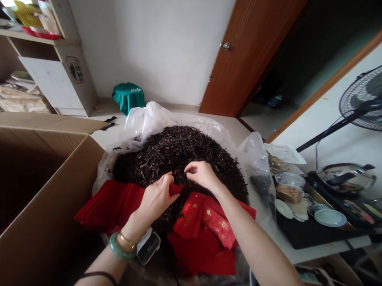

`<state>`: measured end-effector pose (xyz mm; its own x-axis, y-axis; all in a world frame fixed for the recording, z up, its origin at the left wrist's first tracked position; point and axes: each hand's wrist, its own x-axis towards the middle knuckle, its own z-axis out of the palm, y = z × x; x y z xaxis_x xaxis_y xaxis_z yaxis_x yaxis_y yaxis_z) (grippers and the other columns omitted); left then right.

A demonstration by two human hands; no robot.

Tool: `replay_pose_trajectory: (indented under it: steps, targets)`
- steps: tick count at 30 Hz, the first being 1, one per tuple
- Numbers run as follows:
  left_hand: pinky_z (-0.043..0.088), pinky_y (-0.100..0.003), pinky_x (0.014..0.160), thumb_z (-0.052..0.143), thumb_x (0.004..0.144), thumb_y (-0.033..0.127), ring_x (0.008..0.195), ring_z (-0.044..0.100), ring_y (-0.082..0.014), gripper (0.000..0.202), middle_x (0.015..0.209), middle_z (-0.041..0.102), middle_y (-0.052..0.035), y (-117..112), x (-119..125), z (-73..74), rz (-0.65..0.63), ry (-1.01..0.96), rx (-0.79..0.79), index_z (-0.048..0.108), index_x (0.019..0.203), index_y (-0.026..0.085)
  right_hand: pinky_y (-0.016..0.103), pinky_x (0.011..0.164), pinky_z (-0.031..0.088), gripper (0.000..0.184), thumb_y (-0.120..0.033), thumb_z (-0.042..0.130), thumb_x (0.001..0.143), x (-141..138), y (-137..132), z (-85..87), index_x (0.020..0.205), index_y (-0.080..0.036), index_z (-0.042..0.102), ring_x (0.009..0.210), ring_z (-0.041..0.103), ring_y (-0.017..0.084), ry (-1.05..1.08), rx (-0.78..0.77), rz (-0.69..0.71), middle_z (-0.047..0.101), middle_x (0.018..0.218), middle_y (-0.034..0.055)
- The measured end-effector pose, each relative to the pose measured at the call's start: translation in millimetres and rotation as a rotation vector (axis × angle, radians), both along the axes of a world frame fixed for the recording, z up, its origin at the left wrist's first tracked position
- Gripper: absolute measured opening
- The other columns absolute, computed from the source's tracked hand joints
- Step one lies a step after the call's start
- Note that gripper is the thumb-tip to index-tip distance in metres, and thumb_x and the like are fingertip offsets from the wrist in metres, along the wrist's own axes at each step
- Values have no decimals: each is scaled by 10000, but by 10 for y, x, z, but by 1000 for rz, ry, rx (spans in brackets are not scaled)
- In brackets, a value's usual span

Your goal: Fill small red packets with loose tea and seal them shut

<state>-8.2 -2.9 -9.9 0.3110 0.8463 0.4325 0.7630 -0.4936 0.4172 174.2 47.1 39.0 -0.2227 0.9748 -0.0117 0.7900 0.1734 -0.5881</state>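
A big heap of dark loose tea leaves (180, 155) fills an open clear plastic bag (153, 120). Red packets (214, 228) with gold print lie stacked along the heap's near edge. My left hand (156, 197) is closed, pinching the top edge of a small red packet (176, 189) at the heap's rim. Just right of it, my right hand (202, 172) is closed in a pinch over the leaves, and what its fingers hold is too small to name. A small scale (149, 246) sits under my left wrist.
A large open cardboard box (41, 201) stands at the left. At the right, a tray with bowls and dishes (305, 209), a kettle (345, 177) and a standing fan (376, 93). Behind are shelves (37, 38), a green bag (128, 96) and a wooden door (244, 50).
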Motion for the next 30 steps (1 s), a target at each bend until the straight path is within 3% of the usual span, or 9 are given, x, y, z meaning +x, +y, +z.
replay_pose_trajectory:
  steps: [4, 8, 11, 13, 15, 17, 20, 23, 30]
  targets:
    - [557, -308, 680, 728, 715, 216, 877, 708, -235, 471, 1022, 686, -60, -4, 10, 4, 9, 5, -5, 429, 1080, 217, 178, 464, 473, 168, -177, 611, 773, -73, -125, 337, 920, -143, 687, 513, 612, 90, 199, -52, 34, 693, 737, 10]
    - [544, -291, 633, 724, 717, 221, 830, 712, -234, 438, 963, 686, -53, -7, 11, 12, 19, 24, -28, 436, 1047, 210, 188, 532, 510, 266, -119, 684, 711, -184, -247, 469, 975, -159, 684, 465, 588, 44, 315, -64, 51, 686, 881, 14]
    - [553, -296, 648, 726, 710, 207, 846, 711, -238, 444, 959, 685, -56, -5, 4, 10, 17, 7, -15, 436, 1046, 208, 246, 659, 547, 214, -127, 639, 780, -158, -339, 426, 981, -172, 693, 613, 630, 83, 252, 88, 35, 658, 959, 38]
    - [559, -299, 676, 716, 712, 186, 878, 708, -237, 432, 977, 685, -63, -3, -1, 1, 7, -12, 12, 439, 1044, 209, 332, 819, 538, 194, -193, 674, 789, -116, -421, 347, 980, -196, 708, 834, 637, 157, 120, 194, 119, 637, 993, 57]
    - [562, -295, 694, 697, 722, 158, 901, 704, -232, 400, 1013, 682, -79, -3, 0, -12, -20, -34, 58, 442, 1025, 207, 420, 931, 489, 290, -292, 735, 758, -81, -507, 251, 1036, -216, 703, 1023, 579, 232, -39, 233, 225, 608, 1058, 88]
    - [565, -296, 705, 682, 736, 147, 905, 702, -227, 368, 1045, 676, -97, -6, 12, -26, -56, -54, 115, 441, 1010, 201, 449, 957, 470, 350, -336, 725, 774, -56, -575, 158, 1097, -211, 681, 1082, 549, 256, -124, 231, 270, 579, 1114, 112]
    - [569, -309, 715, 680, 752, 169, 885, 700, -225, 349, 1037, 675, -100, -20, 48, -43, -69, -85, 178, 442, 1004, 198, 375, 904, 500, 212, -240, 605, 872, -16, -627, 54, 1062, -195, 687, 962, 605, 196, -45, 257, 235, 594, 1066, 93]
    - [572, -325, 728, 682, 768, 209, 911, 689, -231, 329, 1056, 664, -108, -46, 91, -56, -55, -113, 231, 442, 992, 204, 292, 786, 526, 159, -164, 579, 875, 42, -651, -13, 959, -192, 711, 822, 630, 151, 149, 301, 181, 632, 920, 54]
    - [570, -342, 741, 669, 802, 282, 921, 661, -226, 309, 1043, 638, -108, -105, 174, -106, -39, -160, 315, 428, 982, 209, 235, 593, 510, 197, -273, 556, 894, 141, -706, -56, 963, -202, 725, 741, 640, 146, 446, 355, 54, 680, 888, 65]
